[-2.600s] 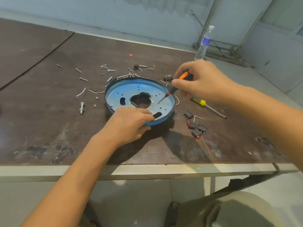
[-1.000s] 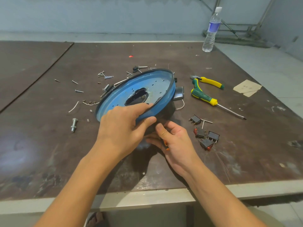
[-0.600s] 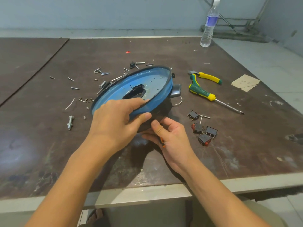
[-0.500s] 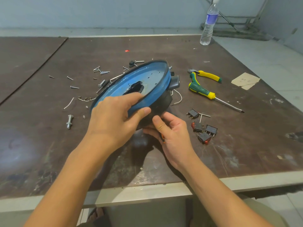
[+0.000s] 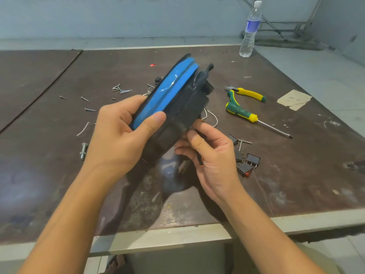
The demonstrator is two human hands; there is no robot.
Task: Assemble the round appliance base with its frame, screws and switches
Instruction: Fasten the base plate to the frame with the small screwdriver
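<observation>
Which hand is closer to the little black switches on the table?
Right. The right hand, under the round base with an orange screwdriver tucked inside it, sits just beside the switches. The left hand grips the base's blue rim, farther away.

The round base (image 5: 174, 95), earlier flat on the surface (image 5: 296, 184), is now lifted and tipped on edge — blue rim gripped by the left hand (image 5: 120, 139). The right hand (image 5: 214, 163) has dropped from screwdriving to the black underside, orange screwdriver (image 5: 201, 162) tucked in its palm.
</observation>
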